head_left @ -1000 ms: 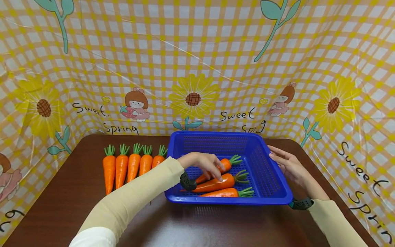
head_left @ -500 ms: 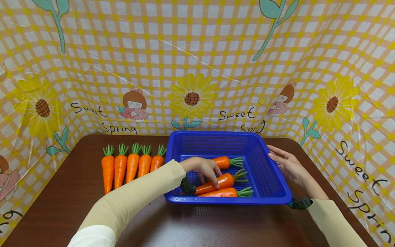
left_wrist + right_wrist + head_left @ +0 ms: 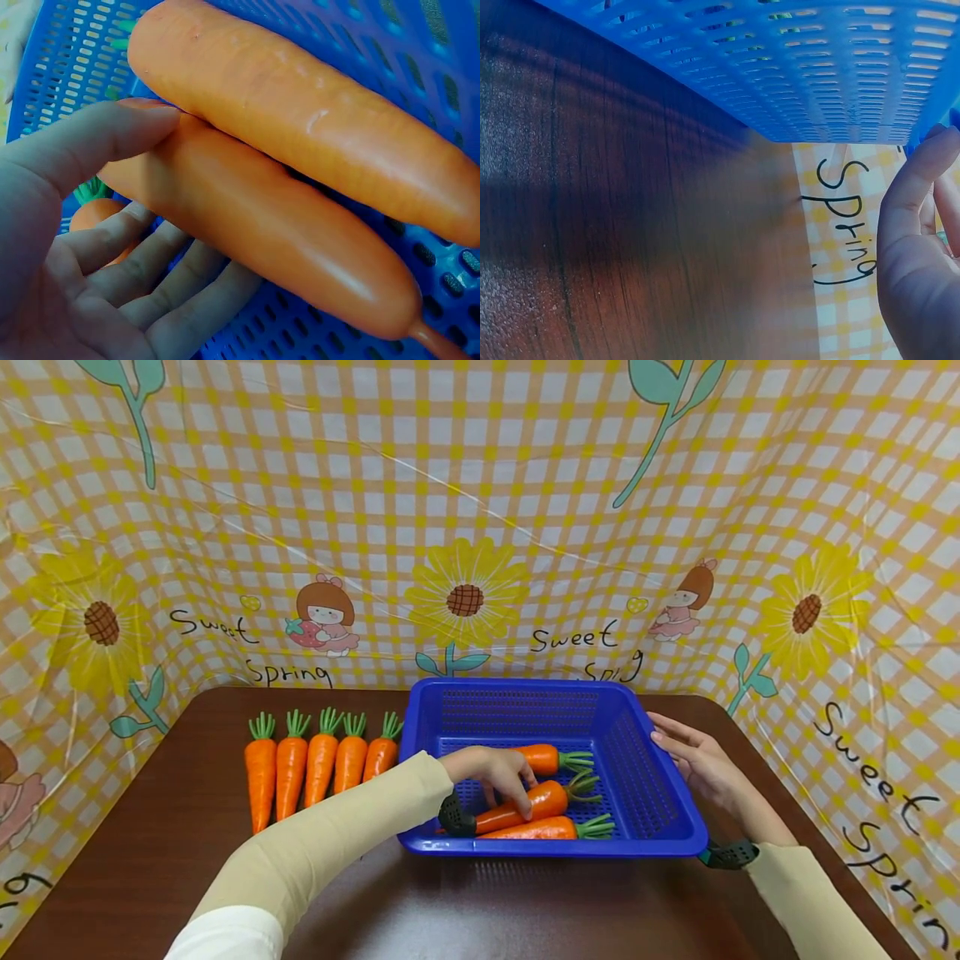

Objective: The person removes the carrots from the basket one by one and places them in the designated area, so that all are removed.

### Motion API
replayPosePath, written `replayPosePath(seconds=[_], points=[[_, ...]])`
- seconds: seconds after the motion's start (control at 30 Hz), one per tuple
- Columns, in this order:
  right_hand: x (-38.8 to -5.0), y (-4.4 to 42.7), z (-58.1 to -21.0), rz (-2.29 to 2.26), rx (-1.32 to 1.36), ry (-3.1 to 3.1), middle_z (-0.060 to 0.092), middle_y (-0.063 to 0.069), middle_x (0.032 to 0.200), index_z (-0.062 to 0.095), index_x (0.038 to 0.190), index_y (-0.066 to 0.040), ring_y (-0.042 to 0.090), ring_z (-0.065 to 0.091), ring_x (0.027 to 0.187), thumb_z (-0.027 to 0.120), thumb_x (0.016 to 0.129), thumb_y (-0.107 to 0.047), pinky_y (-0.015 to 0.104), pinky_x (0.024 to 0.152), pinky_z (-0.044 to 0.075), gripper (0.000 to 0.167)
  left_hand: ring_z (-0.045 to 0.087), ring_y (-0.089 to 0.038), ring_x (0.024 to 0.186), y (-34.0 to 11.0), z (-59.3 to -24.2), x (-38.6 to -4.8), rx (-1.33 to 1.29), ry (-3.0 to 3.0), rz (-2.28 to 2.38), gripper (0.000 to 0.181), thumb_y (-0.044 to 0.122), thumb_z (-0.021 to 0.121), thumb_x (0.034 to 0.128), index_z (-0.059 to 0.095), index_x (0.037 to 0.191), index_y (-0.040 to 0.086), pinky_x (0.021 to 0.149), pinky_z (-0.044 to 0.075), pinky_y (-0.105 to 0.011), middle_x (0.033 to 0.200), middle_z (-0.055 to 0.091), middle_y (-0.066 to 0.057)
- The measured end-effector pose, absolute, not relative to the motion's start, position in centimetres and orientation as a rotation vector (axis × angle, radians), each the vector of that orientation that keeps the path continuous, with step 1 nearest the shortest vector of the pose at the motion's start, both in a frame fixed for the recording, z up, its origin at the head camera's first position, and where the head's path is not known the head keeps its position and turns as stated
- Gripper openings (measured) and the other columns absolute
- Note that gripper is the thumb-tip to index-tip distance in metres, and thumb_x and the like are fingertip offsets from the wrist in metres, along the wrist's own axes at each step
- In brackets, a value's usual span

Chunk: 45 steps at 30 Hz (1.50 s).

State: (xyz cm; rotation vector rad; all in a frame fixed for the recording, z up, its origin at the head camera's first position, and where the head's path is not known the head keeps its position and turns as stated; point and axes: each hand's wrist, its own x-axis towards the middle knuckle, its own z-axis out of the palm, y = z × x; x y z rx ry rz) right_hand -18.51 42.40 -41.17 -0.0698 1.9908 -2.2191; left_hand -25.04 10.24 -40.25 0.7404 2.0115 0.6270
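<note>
Inside the blue basket [image 3: 555, 847] lie three orange carrots with green tops. My left hand [image 3: 498, 774] reaches in over the left wall and grips the middle carrot [image 3: 551, 797]; in the left wrist view the thumb presses on that carrot [image 3: 255, 217] and the fingers are beneath it. Beside it, nearer the basket's front wall, is another carrot [image 3: 547, 828], and farther back a third [image 3: 543, 758], partly behind the hand. My right hand [image 3: 708, 768] holds the basket's right rim, its thumb on the rim; in the right wrist view the hand [image 3: 922, 247] is at the rim too.
Left of the basket, several carrots [image 3: 321, 764] lie side by side on the brown table [image 3: 135, 827], tops away from me, their lower parts partly behind my left sleeve. A checked cloth [image 3: 480, 468] with flowers hangs behind and at both sides.
My left hand has moved slightly down onto the middle carrot and taken hold of it. The back carrot, formerly tilted, now lies more level. The right hand stays at the rim.
</note>
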Motion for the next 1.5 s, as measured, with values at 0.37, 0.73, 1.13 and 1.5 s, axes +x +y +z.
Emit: replayPosePath(seconds=[0.37,0.73,1.13,1.5], points=[[-18.5,42.4,-41.2,-2.216,-0.081,1.994,0.070,-0.009,0.108,0.061,0.124,-0.027,0.009,0.070,0.089,0.049,0.100,-0.010,0.024,0.072,0.058,0.032,0.063,-0.017,0.095,10.0,-40.1,-25.0,0.741,2.044,0.631,0.049,0.018,0.072,0.0849,0.059,0.130,0.003,0.073,0.059,-0.036,0.127,0.061,-0.009],[-18.8,42.4,-41.2,-2.207,-0.093,2.007,0.070,-0.009,0.109,0.061,0.124,-0.026,0.009,0.070,0.091,0.047,0.101,-0.010,0.024,0.073,0.058,0.032,0.056,-0.007,0.066,9.6,-40.0,-25.0,0.801,2.054,0.635,0.020,0.025,0.068,0.0853,0.067,0.069,0.012,0.059,0.056,-0.026,0.066,0.055,0.006],[-18.8,42.6,-41.3,-2.209,-0.098,2.003,0.070,-0.009,0.108,0.061,0.124,-0.026,0.009,0.070,0.090,0.047,0.101,-0.010,0.024,0.073,0.058,0.032,0.057,-0.008,0.066,9.3,-39.8,-25.2,0.817,2.096,0.611,0.023,0.030,0.069,0.0836,0.064,0.067,0.015,0.060,0.057,-0.027,0.066,0.051,0.007],[-18.9,42.5,-41.3,-2.211,-0.103,1.996,0.070,-0.008,0.108,0.062,0.123,-0.027,0.009,0.070,0.090,0.047,0.101,-0.010,0.024,0.073,0.058,0.031,0.056,-0.009,0.058,8.4,-38.9,-25.3,0.837,2.142,0.647,0.023,0.031,0.070,0.0828,0.071,0.066,0.016,0.054,0.055,-0.025,0.058,0.053,0.008]])
